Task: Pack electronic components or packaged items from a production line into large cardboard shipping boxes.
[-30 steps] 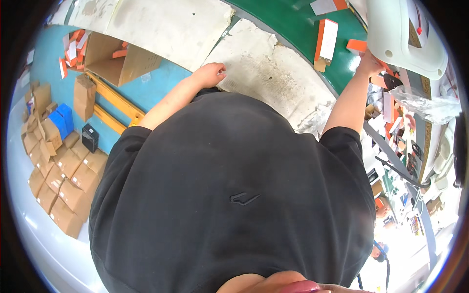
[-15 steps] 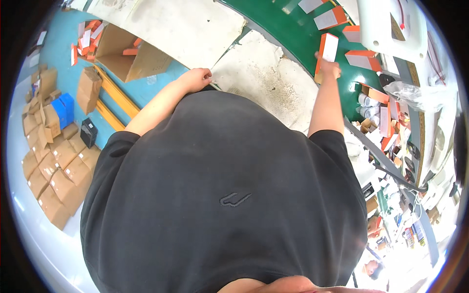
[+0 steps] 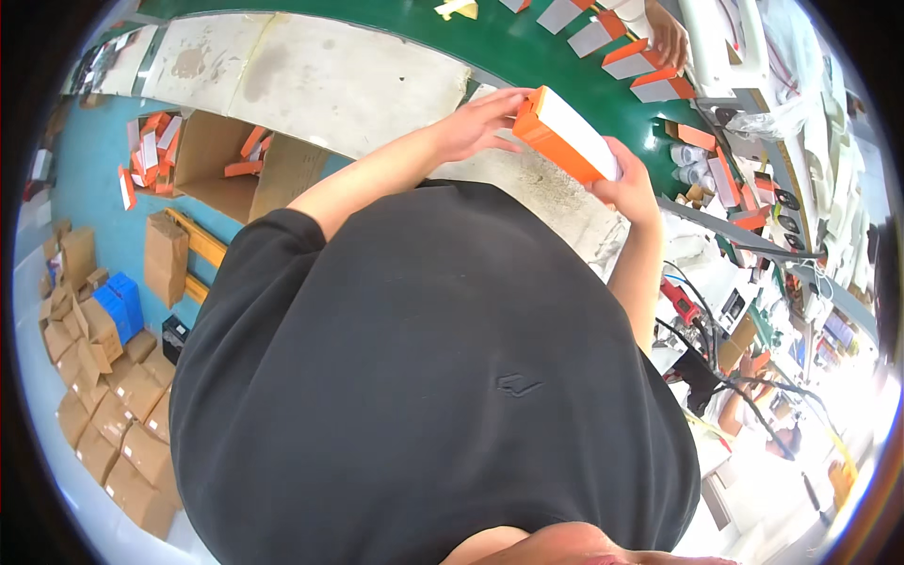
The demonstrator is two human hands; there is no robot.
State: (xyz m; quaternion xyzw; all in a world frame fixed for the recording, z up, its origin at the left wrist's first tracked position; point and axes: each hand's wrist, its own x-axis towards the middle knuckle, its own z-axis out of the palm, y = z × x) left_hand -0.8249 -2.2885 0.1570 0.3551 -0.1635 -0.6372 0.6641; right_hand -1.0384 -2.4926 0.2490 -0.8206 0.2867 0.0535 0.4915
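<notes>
An orange and white cardboard box (image 3: 572,141) is held tilted in front of my chest, above the worn pale worktop. My right hand (image 3: 629,184) grips its right end, thumb and fingers closed about it. At the other end is my left hand (image 3: 476,127), its fingers stretched out and apart. Those fingertips reach the box's upper left corner; whether they press on it I cannot tell. Beyond, on the green surface (image 3: 414,42), stands a row of similar boxes (image 3: 629,58).
Another person's hand (image 3: 670,42) is over the row of boxes. On the left, a large open carton (image 3: 209,155) and a pile of orange and white boxes (image 3: 151,151) stand near stacked brown cartons (image 3: 113,414). A grey rail (image 3: 702,217) and cables lie to the right.
My right hand has brought the box from the green surface back toward my chest. My left hand has left the worktop's edge and moved right to the box. Another person's hand has appeared.
</notes>
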